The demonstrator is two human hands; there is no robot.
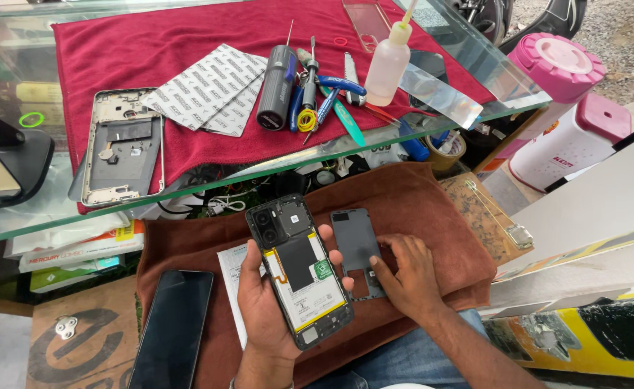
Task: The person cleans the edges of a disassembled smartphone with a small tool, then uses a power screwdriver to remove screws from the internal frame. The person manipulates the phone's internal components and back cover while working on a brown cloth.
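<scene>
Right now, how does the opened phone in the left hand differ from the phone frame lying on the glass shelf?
The opened phone is held in the left hand, while the phone frame lies flat on the red cloth. The opened phone has a black body with a battery in place; the phone frame is pale metal, without one. Both have their backs off.
</scene>
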